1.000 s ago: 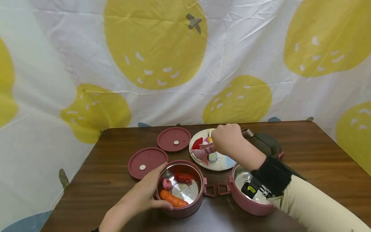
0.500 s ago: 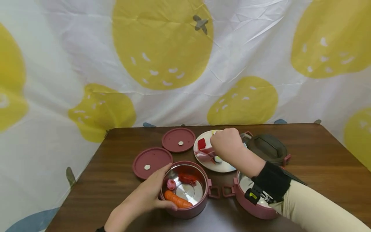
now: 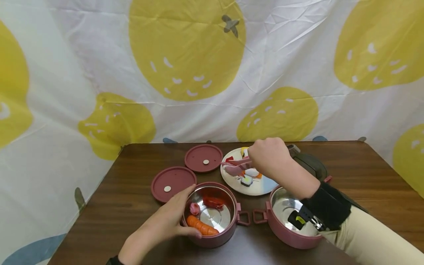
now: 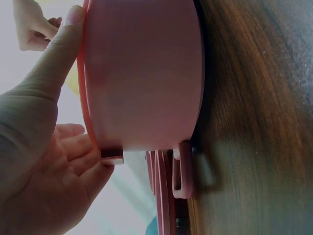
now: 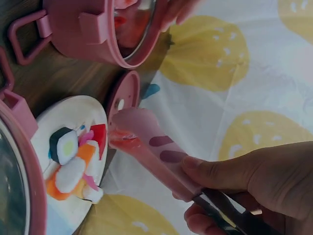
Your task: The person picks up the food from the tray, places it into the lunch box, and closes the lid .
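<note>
My left hand (image 3: 162,222) grips the left pink pot (image 3: 216,241) at its rim, thumb near the front and fingers along the far-left side. Inside that pot lie an orange carrot (image 3: 201,226), a glossy red piece (image 3: 212,202) and a small pink piece (image 3: 194,208). In my right hand (image 3: 271,156) is a pair of pink tongs (image 5: 161,147) with dark handles, their tips pointing left above the white plate (image 3: 260,190). A reddish piece (image 5: 126,141) shows between the tong tips in the right wrist view. Toy sushi (image 5: 71,174) lies on the plate beneath.
Two pink lids (image 3: 172,178) lie left of the plate. A second pink pot (image 3: 293,237) stands at right, partly under my right forearm, its handle close to the left pot's handle. Behind it sits a dark lidded pot (image 3: 309,163). A fruit-print cloth (image 3: 198,117) hangs behind the table.
My right hand has risen a little and shifted right with the tongs, uncovering more sushi on the plate. The left hand keeps its grip on the pot. The head view has shifted slightly.
</note>
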